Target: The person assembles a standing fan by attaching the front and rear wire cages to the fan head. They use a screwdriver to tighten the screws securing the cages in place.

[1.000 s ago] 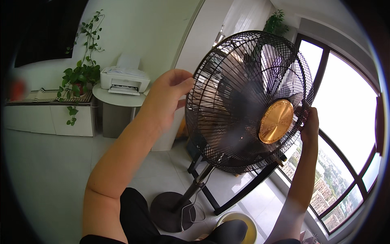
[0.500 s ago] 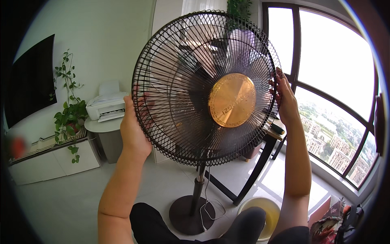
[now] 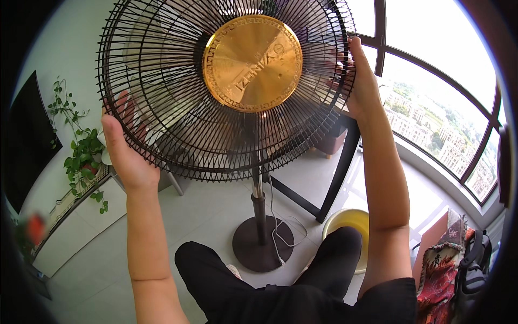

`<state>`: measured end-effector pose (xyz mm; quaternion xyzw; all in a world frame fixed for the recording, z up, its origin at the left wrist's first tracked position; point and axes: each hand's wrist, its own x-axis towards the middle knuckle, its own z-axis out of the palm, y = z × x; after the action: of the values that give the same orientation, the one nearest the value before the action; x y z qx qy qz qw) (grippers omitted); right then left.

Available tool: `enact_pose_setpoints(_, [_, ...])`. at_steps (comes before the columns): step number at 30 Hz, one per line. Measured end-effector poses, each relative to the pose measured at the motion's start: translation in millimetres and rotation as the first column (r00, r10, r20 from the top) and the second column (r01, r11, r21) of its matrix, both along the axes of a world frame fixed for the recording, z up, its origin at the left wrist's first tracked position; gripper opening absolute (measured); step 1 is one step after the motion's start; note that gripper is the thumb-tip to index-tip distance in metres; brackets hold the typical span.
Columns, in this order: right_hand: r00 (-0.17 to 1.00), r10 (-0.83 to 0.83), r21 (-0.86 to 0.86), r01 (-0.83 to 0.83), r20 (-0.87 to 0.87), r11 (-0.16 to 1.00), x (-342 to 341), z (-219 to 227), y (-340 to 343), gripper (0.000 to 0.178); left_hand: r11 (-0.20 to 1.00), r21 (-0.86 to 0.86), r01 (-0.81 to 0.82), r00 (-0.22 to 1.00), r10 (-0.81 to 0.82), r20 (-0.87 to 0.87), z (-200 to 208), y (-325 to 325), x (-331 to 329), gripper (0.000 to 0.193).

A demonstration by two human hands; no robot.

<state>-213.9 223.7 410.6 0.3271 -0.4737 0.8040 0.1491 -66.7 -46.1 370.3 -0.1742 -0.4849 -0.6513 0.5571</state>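
Observation:
A black wire fan guard (image 3: 162, 124) with a round gold centre plate (image 3: 252, 62) fills the upper middle, held upright in front of me. My left hand (image 3: 132, 159) holds its lower left rim, thumb outside and fingers showing through the wires. At the right rim, my right hand (image 3: 365, 89) grips with its fingers partly behind the wires. Pale fan blades show dimly through the guard. Below it, the fan's pole (image 3: 259, 210) rises from a round dark base (image 3: 245, 249) on the floor. Whether the guard is fixed to the fan I cannot tell.
A pale cord (image 3: 297, 220) lies beside the base. Right of it are a black table leg (image 3: 341, 170) and a yellow bucket (image 3: 345, 218). A patterned cloth (image 3: 440, 264) and black backpack (image 3: 472, 272) sit at lower right. A potted plant (image 3: 81, 154) trails over a white cabinet (image 3: 81, 227) at left.
The guard now appears larger, higher and farther left, its gold plate facing me more directly. Both hands have stayed on its rim. My view has tipped downward, showing more of my legs.

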Motion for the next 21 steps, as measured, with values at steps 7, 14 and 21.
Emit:
enact_pose_setpoints(7, [0.999, 0.045, 0.018, -0.044, -0.025, 0.999, 6, 2, 2, 0.051, 0.997, -0.007, -0.083, 0.991, 0.083, 0.106, 7, 1, 5, 0.048])
enact_pose_setpoints(14, [0.995, 0.087, -0.036, -0.085, 0.058, 0.996, -3, -12, 6, 0.045, 0.998, -0.003, -0.064, 0.994, 0.064, 0.093, 5, 4, 6, 0.05])
enact_pose_setpoints(21, [0.96, 0.276, -0.113, -0.268, 0.056, 0.957, -6, -27, 12, 0.041, 0.996, 0.088, -0.007, 0.994, -0.003, 0.113, 0, -2, 0, 0.05])
